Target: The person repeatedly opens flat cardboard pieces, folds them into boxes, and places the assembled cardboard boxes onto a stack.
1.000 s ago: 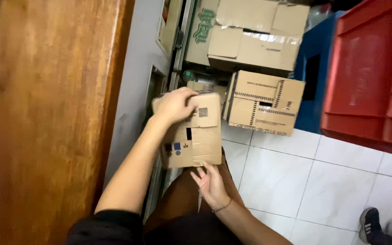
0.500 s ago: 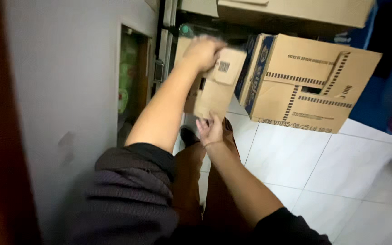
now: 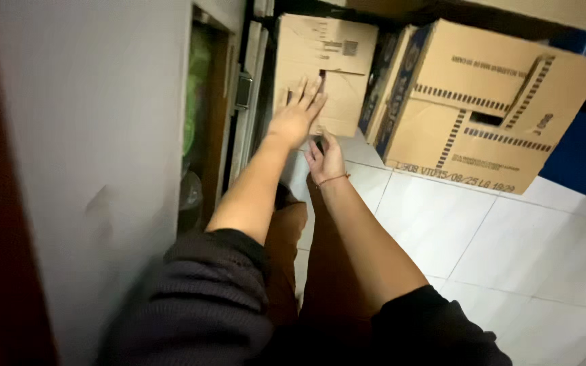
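i see my left hand (image 3: 296, 118) flat on the small cardboard box (image 3: 323, 71) by the wall, fingers apart. right hand (image 3: 325, 161) just below it, fingers loosely curled, holding nothing. big cardboard box (image 3: 489, 102) right, on tiled floor (image 3: 510, 244).

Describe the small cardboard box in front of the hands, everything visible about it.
The small cardboard box is plain brown corrugated card with a pale label and dark printed marks near its top. It stands on the white tiled floor against a doorway edge, beside a larger printed carton on its right. The left hand lies flat against its front, fingers spread. The right hand sits just below it; contact is unclear.
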